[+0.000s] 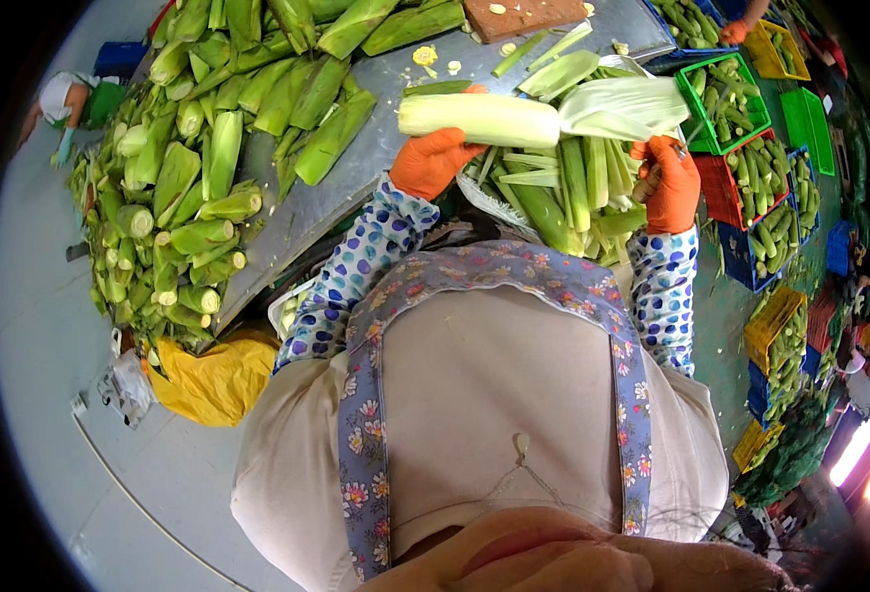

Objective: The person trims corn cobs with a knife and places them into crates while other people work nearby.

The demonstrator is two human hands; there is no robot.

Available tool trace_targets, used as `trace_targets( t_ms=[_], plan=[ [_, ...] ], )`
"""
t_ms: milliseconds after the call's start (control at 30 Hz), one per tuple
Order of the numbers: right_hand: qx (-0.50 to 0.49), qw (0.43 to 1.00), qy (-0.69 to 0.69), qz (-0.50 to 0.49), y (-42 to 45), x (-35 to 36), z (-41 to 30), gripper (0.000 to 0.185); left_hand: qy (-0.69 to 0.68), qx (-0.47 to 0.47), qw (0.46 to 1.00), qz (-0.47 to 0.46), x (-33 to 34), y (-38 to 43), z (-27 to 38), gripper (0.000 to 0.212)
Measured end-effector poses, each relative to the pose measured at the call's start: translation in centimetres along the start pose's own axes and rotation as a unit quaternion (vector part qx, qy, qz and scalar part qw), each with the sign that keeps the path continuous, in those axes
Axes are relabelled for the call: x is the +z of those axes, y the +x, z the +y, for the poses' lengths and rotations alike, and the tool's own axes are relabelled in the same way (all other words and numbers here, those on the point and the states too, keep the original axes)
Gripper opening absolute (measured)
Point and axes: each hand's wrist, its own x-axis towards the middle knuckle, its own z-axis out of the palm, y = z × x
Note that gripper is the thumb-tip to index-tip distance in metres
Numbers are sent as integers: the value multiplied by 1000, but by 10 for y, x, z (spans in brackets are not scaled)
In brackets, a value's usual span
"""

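Observation:
My left hand [429, 164], in an orange glove, grips an ear of corn [479, 122] by its left part, over the near edge of the metal table. Pale inner husk still wraps the ear, which lies level. A broad whitish husk leaf [627, 109] spreads from its right end. At that leaf's lower edge, my right hand [672, 181], also orange-gloved, has its fingers closed on it. Something small and dark shows at the right fingers; I cannot tell what. Below the ear, stripped green husks [579, 185] fill a white-edged container or sack in front of my apron.
Unhusked corn [183, 170] is heaped along the left of the metal table [398, 78]. A brown board [524, 16] lies at the far edge. Crates of corn, including a green crate [766, 122], stand right. A yellow bag [213, 377] hangs lower left. Another person [72, 103] is at far left.

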Motion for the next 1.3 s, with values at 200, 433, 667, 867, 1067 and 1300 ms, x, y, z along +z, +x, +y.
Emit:
trace_targets(
  t_ms=[200,433,667,867,1067,1300],
  plan=[
    [38,989,44,-135,0,37,6,14,19,21,999,-26,-13,-9,-4,48],
    [98,942,15,-322,-26,46,31,17,-126,98,954,255,-34,-21,41,54],
    [-292,737,-566,-228,21,6,-14,41,64,25,902,426,-120,-237,91,48],
    [-203,816,-469,-271,17,44,-29,51,581,-264,412,651,-242,-417,-10,79],
    [-185,779,-461,-383,25,87,-11,49,464,-273,388,748,-249,-500,-29,70],
    [-127,746,-457,-467,-9,151,1,50,364,-416,477,684,-184,-452,-51,76]
  ],
)
